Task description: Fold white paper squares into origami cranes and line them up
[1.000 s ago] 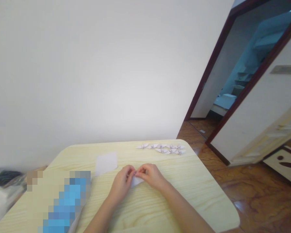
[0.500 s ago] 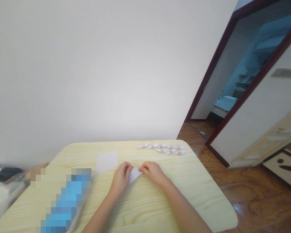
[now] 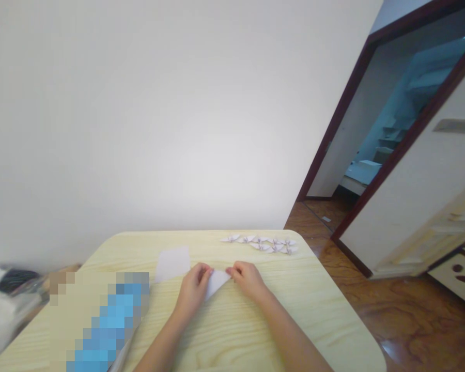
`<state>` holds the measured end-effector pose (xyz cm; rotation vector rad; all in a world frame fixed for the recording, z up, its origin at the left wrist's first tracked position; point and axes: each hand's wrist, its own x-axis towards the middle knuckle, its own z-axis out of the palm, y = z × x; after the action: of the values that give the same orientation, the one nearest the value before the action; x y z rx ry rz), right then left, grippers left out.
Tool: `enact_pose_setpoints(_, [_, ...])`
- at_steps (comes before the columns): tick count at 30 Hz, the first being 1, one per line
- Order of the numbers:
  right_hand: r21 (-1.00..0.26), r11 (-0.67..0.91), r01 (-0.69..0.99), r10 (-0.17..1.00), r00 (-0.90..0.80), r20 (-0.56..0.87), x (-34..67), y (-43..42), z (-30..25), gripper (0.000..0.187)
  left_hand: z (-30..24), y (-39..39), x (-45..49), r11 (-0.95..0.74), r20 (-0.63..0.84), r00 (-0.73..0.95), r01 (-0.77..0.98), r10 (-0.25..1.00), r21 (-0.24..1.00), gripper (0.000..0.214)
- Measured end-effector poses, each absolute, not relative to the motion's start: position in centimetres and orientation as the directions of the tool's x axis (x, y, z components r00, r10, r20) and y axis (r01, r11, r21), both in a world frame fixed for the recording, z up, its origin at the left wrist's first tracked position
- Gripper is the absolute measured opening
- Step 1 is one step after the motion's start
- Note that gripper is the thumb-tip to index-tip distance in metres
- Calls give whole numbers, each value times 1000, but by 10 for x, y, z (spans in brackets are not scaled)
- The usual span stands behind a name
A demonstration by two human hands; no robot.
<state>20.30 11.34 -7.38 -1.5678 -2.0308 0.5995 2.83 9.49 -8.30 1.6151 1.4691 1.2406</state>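
A folded white paper triangle (image 3: 217,283) sits just below the centre of the head view, held between the two hands with one tip pointing toward the lower left. The left hand (image 3: 194,292) is closed on its left edge, and the right hand (image 3: 248,280) pinches its right corner; whether the paper touches the pale wood-grain worktop (image 3: 251,325) cannot be told. Just beside the left hand, toward the far edge, lies a flat white paper square (image 3: 172,264). Two rows of small folded paper cranes (image 3: 261,244) stand near the far edge, right of centre. A pixelated blue-and-tan object (image 3: 112,320) covers the lower left of the worktop. A doorway (image 3: 372,129) and an open door (image 3: 411,217) fill the upper right, above a brown wood floor (image 3: 356,315).
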Motion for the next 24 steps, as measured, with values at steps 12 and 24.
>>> enact_pose_setpoints(12, [-916, 129, 379, 984, -164, 70, 206, 118, -78, 42, -84, 98, 31, 126, -125, 193, 9, 973, 992, 36])
enact_pose_setpoints(24, [-974, 108, 198, 964, -262, 54, 206, 113, -70, 51, -89, 96, 32, 79, -81, 261, 19, 962, 997, 39])
